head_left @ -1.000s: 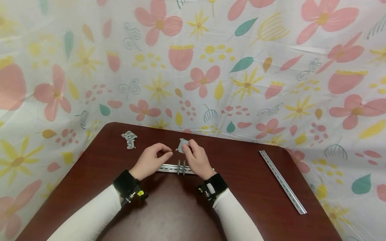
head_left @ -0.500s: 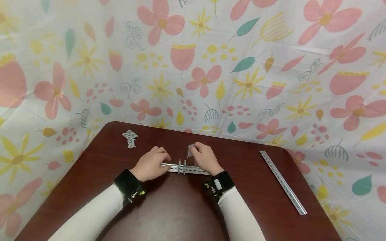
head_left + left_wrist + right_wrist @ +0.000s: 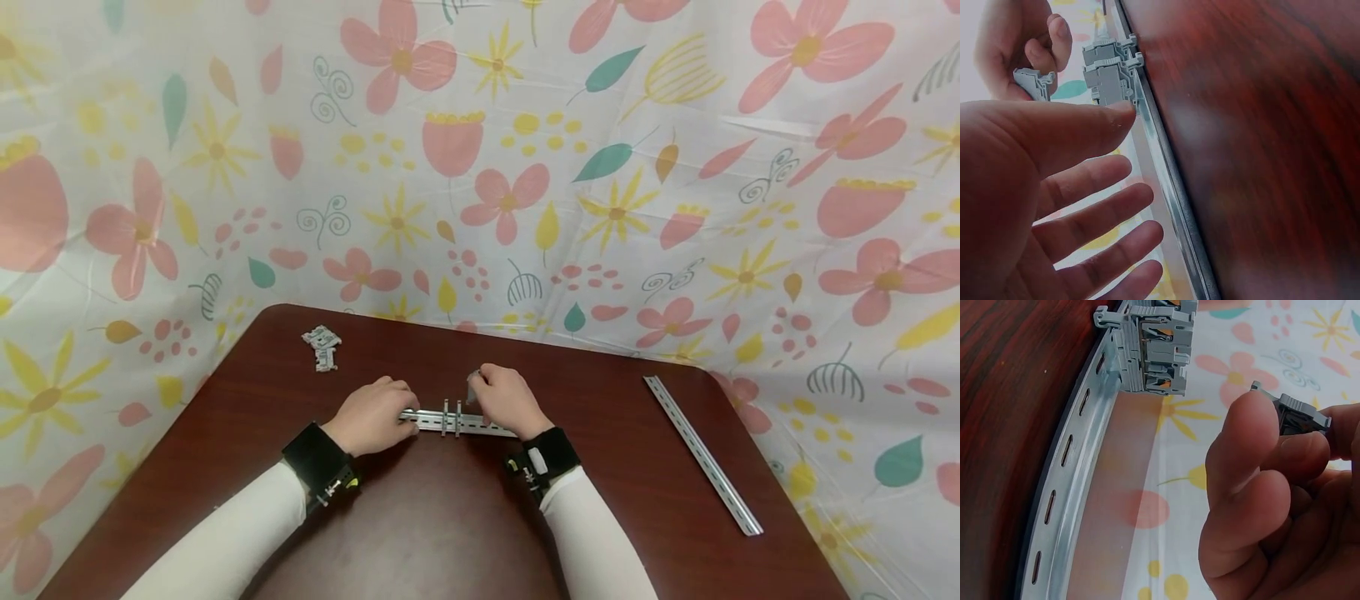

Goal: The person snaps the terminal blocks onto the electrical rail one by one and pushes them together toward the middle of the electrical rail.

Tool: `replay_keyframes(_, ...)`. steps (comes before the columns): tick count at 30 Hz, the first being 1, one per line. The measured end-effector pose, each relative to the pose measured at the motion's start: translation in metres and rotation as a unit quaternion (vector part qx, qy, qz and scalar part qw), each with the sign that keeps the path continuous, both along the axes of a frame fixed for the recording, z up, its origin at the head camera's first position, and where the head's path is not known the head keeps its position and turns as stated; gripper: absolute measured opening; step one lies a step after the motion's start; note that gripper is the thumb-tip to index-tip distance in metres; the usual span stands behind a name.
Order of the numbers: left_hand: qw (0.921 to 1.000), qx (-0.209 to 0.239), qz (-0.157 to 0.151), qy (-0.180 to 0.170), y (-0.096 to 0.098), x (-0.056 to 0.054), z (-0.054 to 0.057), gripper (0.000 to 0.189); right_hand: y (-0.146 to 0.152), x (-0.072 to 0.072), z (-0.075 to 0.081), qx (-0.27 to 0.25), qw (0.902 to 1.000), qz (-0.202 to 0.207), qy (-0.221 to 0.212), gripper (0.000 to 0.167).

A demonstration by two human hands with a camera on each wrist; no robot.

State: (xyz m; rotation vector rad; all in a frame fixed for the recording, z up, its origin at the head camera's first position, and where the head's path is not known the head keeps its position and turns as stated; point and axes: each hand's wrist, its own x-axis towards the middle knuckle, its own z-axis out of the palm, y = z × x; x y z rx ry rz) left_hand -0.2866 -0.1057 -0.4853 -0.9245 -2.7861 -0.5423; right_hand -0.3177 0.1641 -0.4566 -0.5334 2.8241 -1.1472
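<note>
In the head view, a slotted metal DIN rail [image 3: 429, 420] lies across the table, with two grey terminal blocks [image 3: 452, 418] standing side by side on it. My left hand [image 3: 373, 418] is at the rail's left end. The left wrist view shows its fingers [image 3: 1113, 203] loosely spread beside the rail and the thumb tip overlapping the rail's edge below the blocks. My right hand [image 3: 512, 402] pinches another grey terminal block [image 3: 1300, 415] between thumb and fingers. That block is beyond the rail, to the right of the mounted pair, and partly hidden by the fingers.
A small heap of grey terminal blocks [image 3: 323, 343] lies at the table's back left. Another metal rail [image 3: 701, 454] rests at an angle on the right side. Behind the dark red table [image 3: 600, 467] hangs a flowered curtain [image 3: 510, 125].
My left hand has come down and forward to the rail's left end. My right hand has shifted right, then lower toward the rail, carrying the terminal block, which has turned more edge-on.
</note>
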Motion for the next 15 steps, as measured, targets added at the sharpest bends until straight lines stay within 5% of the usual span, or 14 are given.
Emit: replay_keyframes(15,0.9997,-0.024,0.005,-0.005,0.0021,0.0023,-0.0016,0.016,-0.0005,0.0022,0.0,0.027,0.9996,0.005,-0.003,0.037)
